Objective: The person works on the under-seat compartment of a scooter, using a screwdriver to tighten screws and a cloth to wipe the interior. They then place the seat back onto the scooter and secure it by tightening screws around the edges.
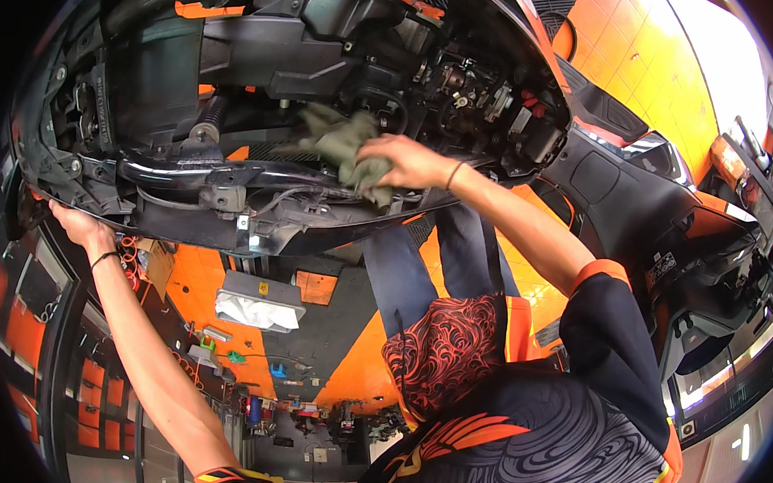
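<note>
A motor scooter with its seat area uncovered point(167, 172) stretches across the upper part of the view, its black frame tube and engine parts exposed. My right hand point(408, 162) is closed on an olive-green cloth point(335, 138), pressed near the frame tube at the middle of the near side. The cloth's loose end is blurred by motion. At the far left, my left hand point(83, 227) grips the lower edge of the scooter's body panel, its fingertips partly hidden behind it.
Below the scooter, a grey bin point(261, 303) with white material stands on the orange and grey floor. A cardboard box point(156, 264) sits near my left forearm. Tools and parts line the back. The scooter's front section point(612, 188) extends right, and another vehicle stands beyond it.
</note>
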`<state>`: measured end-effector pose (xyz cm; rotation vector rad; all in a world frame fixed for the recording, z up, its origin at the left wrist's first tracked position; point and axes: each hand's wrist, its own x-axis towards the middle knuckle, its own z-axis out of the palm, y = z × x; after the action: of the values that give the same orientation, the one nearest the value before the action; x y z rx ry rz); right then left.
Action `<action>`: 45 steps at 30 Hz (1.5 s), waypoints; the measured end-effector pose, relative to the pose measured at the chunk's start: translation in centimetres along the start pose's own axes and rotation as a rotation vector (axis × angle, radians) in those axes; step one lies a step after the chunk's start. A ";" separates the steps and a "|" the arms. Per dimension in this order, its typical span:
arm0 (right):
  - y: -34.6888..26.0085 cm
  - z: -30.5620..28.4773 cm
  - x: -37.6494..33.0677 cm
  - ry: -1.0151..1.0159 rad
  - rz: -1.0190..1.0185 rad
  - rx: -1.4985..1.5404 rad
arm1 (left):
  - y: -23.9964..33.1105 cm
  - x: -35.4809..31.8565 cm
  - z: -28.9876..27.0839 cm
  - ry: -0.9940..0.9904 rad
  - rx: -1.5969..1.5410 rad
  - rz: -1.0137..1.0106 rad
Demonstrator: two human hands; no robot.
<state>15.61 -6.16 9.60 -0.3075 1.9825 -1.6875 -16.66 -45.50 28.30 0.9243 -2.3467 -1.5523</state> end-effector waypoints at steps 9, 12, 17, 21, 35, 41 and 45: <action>1.2 -3.8 -8.0 -0.053 0.515 -0.187 | 0.4 -0.2 0.2 0.042 0.111 -0.020; -1.1 0.6 -5.2 0.020 0.380 0.319 | 0.4 -0.3 0.2 0.035 0.080 0.013; 2.8 -3.3 -9.0 -0.155 0.624 -0.422 | 0.2 0.1 -0.1 0.084 0.137 0.014; 3.8 -5.1 -10.8 -0.156 0.720 -0.453 | 0.1 0.3 -0.1 0.056 0.059 0.027; 4.0 -7.5 -14.2 -0.048 0.661 -0.686 | 0.6 -0.7 0.3 0.020 0.005 -0.063; 2.7 -8.4 -10.8 1.531 0.473 0.850 | 1.1 -1.7 0.7 0.075 0.077 -0.051; 2.3 -12.0 4.1 1.870 0.385 0.377 | 1.7 -2.1 1.0 0.073 0.081 -0.083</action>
<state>6.37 2.52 7.50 2.3579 2.1310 -2.0548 -16.12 -43.02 29.72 1.0901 -2.3634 -1.4360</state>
